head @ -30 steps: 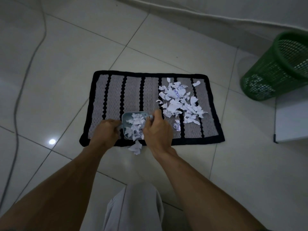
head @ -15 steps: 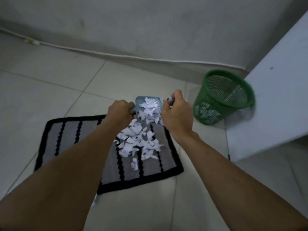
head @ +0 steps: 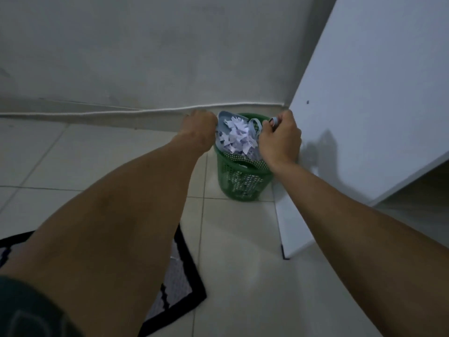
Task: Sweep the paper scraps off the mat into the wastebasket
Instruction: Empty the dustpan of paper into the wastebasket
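Dustpan (head: 222,122) up over the wastebasket (head: 240,177), and you've got both hands on the job. Your left hand (head: 199,129) is balled at the pan's left edge, fingers curled in and gripping it, knuckles toward the far wall (head: 145,57). Your right hand (head: 279,141) works the right side, fingers curled round a pale-blue handle (head: 274,121) that pokes out at the fingertips. Whether that handle is part of the pan or a separate tool, you can't tell from here.

Paper scraps (head: 237,137) sit heaped in the pan between your hands, right above the basket's open mouth, the near ones hanging toward its near rim. Pale bits show through the green mesh low down.

The basket stands on the tiled floor (head: 238,251) in the far corner, just beside the white panel (head: 364,117) on the right. A white cable (head: 109,112) runs along the foot of the wall. Near left, under your left forearm, a corner of the mat (head: 181,283), black border and grey stripes, lies well apart from the basket.
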`<state>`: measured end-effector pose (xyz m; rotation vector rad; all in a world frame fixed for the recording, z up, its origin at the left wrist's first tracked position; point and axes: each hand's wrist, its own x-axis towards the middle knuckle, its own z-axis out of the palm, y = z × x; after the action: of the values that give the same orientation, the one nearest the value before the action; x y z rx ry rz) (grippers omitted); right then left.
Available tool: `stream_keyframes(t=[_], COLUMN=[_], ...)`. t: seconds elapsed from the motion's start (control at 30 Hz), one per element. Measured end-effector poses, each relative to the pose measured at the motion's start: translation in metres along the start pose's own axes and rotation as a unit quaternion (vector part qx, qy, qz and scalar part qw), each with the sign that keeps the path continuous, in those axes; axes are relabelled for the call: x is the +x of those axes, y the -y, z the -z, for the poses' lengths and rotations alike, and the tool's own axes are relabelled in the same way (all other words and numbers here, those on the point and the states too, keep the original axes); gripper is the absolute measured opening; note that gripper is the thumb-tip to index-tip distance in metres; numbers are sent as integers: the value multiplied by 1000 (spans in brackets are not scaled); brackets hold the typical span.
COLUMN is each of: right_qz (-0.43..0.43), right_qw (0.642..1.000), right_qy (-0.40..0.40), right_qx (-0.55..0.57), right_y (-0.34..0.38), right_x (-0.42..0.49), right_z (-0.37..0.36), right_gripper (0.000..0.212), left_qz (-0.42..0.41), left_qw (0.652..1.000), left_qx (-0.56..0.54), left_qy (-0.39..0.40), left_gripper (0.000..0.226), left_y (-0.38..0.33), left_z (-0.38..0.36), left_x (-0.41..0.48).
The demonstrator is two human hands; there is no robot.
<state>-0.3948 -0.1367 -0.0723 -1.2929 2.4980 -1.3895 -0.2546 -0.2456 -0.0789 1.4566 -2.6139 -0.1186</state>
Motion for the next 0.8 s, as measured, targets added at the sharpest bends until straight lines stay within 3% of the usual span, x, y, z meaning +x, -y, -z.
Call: stream_keyframes(t=[0.17,0.3,0.4,0.63,0.8], right_qz=[7,35,58,88,115], right_qw=[1000,999,997,986,976], right_qy=[0,-7,-23,-65,-12], right_qx=[-7,20,56,123,183], right_y=[-47,-66,-65,-18,36], right_x=[5,2,-3,-27,-88], right_z=[-6,-2,-2,-10,-39], right_gripper=[17,20,18,20,16], left_qz=[-108,-158,-161,-57,66], left_qw=[976,959,964,979,974], left_qx=[187,231,197,43,-18], left_qy=[-5,-42,-79,-190,-217], left_gripper=[41,47,43,43,34], left_y=[-41,-53,-48,22,110], left_z=[-9,-22,-25,-8,-11], left_x=[10,3,-3,-46,-130])
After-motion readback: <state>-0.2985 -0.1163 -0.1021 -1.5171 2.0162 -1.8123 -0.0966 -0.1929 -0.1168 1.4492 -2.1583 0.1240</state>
